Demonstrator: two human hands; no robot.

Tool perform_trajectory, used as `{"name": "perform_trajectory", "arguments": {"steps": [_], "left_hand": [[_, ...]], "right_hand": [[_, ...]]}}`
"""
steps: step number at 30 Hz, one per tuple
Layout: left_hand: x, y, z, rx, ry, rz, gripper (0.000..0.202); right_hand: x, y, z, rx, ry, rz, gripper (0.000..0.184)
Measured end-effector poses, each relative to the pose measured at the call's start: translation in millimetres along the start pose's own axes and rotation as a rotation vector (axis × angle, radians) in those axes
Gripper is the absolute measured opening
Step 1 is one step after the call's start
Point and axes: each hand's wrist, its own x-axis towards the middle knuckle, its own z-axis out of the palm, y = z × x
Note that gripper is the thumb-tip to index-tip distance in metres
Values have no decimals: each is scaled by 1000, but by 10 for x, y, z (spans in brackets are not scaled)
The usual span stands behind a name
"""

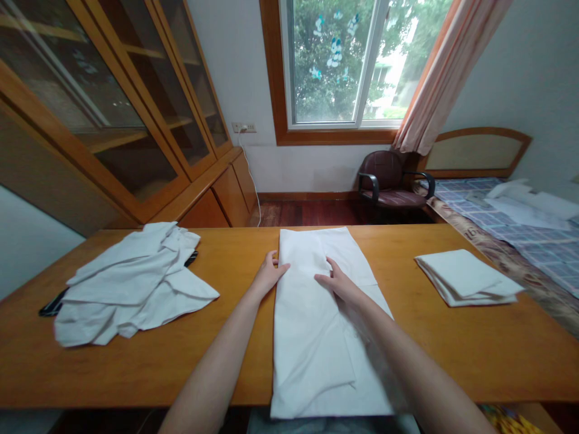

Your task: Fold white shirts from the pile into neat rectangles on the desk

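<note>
A long white cloth garment [307, 301], folded lengthwise into a strip, lies in front of me across the wooden table [244, 374]; its exact kind cannot be told. My left hand [269, 274] is at its left edge, thumb resting on the fabric and fingers spread beside it. On the top layer, near the inner fold, rests my right hand [340, 283] with thumb and forefinger apart. Beneath and to the right of this hand, a wider layer of the cloth shows. The near end reaches the table's front edge, where a loose flap lies slanted.
Left on the table is a crumpled white garment pile [131, 283] with dark striped fabric under it. A folded white cloth [465, 274] lies at the right. Beyond stand a glass-door cabinet [136, 108], an office chair [391, 181] and a bed [534, 223].
</note>
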Motion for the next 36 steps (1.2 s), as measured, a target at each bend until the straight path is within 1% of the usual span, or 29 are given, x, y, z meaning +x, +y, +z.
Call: {"name": "perform_trajectory", "arguments": {"steps": [3,5,7,11,14,16,19,22,24,29,36], "left_hand": [[1,-32,-28,35,-36,-5,84],[1,-47,-33,47,-55,-6,86],[2,-50,-31,55,-60,0,85],[7,-35,-30,52,-38,9,80],[3,-26,-41,4,-27,-2,82],[-4,-26,-46,-73,-50,-29,87],[-18,-33,-43,-162,-73,-59,90],[-26,-50,-38,-171,-56,-37,86],[-25,-65,-37,-182,-46,-21,85],[-2,-103,-31,-212,-44,-25,81],[5,-127,-22,-240,-41,-41,75]], "right_hand": [[-8,56,-6,28,-27,-31,90],[23,100,-31,-27,-5,-51,88],[67,132,-62,-140,26,-62,88],[123,147,-102,-445,124,-107,91],[80,133,-102,-592,193,-157,90],[-1,128,-103,-651,210,-186,88],[-168,147,-140,-702,202,-231,78],[-318,195,-227,-745,201,-293,64],[-373,229,-296,-788,202,-329,58],[-349,293,-420,-848,172,-333,53],[-282,316,-445,-898,165,-343,52]]}}
